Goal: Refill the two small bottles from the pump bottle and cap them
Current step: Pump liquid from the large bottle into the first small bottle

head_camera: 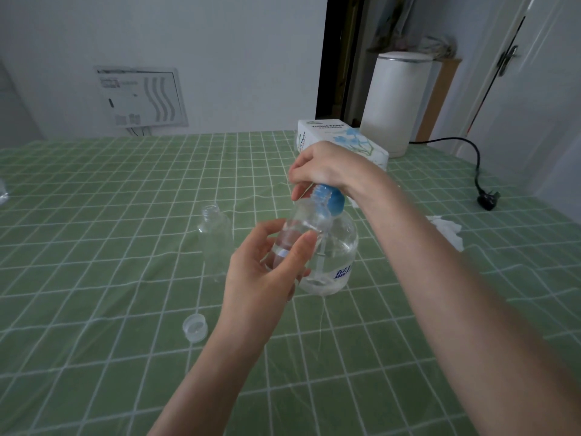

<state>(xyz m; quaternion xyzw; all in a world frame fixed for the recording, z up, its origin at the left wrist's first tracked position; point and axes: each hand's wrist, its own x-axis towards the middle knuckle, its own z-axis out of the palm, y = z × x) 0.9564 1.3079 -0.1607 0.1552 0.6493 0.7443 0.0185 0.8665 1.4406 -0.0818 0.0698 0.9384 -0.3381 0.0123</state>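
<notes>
Grips small bottle (290, 243) in left hand (267, 278), fingers curled round it, neck raised against the blue pump top. Clamps right hand (323, 168), fingers curled, over top of pump bottle (341, 247), standing on counter (94, 278). Notes second bottle (215, 237) upright and uncapped just left, loose cap (195, 327) nearer.

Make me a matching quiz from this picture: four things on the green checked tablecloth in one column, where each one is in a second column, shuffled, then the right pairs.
Things
1. small clear plastic bottle farther left
2. small clear plastic bottle farther right
3. blue plastic pump head
4. translucent white round cap

Places
A. under the right hand
B. lying loose, nearest the camera
C. held in the left hand
D. standing free on the green checked tablecloth

Pairs: 1-D, 2-C, 3-A, 4-B
</notes>
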